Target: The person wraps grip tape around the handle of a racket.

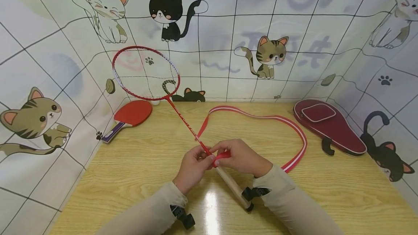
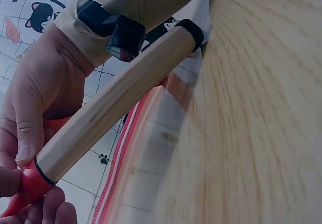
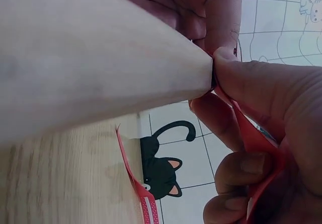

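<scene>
A red badminton racket (image 1: 184,120) slants across the head view, its head up at the left and its bare wooden handle (image 1: 232,184) toward the person. The left hand (image 1: 191,169) pinches the racket at the red cone just above the wood. Close against it, the right hand (image 1: 245,159) pinches red grip tape (image 1: 223,155) at the same spot. In the right wrist view the tape (image 3: 251,138) runs from the thumb into the curled fingers. The handle's black-capped butt (image 2: 191,32) shows in the left wrist view. Some fingertips are hidden behind the cone.
A long loop of the red tape with a white stripe (image 1: 302,137) lies on the wooden table (image 1: 147,166). Back left is a red table tennis bat (image 1: 135,113), with a small white ball (image 1: 155,102) behind it. A dark red bat case (image 1: 339,130) lies at the right.
</scene>
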The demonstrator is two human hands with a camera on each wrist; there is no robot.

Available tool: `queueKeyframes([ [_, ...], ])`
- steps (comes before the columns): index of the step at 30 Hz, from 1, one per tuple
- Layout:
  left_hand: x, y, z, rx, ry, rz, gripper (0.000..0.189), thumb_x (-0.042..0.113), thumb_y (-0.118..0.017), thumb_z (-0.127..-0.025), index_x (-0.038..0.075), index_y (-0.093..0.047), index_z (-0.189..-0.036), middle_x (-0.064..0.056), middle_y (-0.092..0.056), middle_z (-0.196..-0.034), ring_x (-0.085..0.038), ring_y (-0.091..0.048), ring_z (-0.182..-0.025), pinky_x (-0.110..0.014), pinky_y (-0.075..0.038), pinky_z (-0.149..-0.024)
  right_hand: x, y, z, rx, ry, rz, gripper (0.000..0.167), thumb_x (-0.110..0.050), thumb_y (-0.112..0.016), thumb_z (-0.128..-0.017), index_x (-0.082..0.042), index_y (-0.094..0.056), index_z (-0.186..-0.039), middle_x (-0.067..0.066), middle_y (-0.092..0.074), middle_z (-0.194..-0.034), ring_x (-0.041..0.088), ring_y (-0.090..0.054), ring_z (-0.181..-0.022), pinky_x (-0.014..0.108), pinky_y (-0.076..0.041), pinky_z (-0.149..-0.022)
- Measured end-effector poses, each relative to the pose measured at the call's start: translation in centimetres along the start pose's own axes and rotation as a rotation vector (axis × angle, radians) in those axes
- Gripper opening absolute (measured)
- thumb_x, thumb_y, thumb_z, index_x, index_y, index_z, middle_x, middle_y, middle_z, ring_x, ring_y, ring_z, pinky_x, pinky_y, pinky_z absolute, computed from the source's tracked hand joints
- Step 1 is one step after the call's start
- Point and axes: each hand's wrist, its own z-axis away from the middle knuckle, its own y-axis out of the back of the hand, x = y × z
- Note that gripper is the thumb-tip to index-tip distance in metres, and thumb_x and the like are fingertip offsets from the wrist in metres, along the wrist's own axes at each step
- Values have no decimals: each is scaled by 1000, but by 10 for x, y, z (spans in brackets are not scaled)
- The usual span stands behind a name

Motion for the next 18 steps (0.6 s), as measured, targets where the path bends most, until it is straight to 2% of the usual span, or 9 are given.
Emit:
queueKeyframes([
  [6, -1, -1, -2, 2, 23, 42, 22, 6, -70, -98, -1, -67, -118, -10, -68, -94, -17, -71, -84, -32, -61, -81, 3, 3, 0, -35, 20, -15, 33, -15, -82, -93, -17, -77, -126, -8, -73, -96, 8, -64, -79, 25, -56, -70],
  [10, -1, 0, -2, 2, 20, 59, 23, 4, -69, -97, -1, -67, -120, -9, -69, -95, -17, -71, -83, -31, -60, -81, 7, 5, 0, -56, 28, -40, 34, -5, -75, -96, -17, -76, -128, -4, -76, -109, 10, -65, -86, 25, -57, -75],
  [14, -1, 0, -2, 7, 14, 46, 24, 3, -68, -97, 0, -67, -121, -10, -70, -96, -17, -70, -84, -32, -59, -80, 10, 7, -1, -80, 28, -89, 38, 2, -69, -98, -15, -76, -130, 3, -76, -123, 13, -65, -87, 24, -56, -73],
  [18, -1, 1, -2, 5, 9, 34, 24, 3, -67, -97, 0, -67, -121, -9, -70, -96, -17, -68, -86, -33, -59, -79, 11, 7, -1, -86, 22, -100, 39, 3, -67, -98, -16, -75, -131, 4, -76, -114, 13, -61, -79, 24, -52, -66],
])
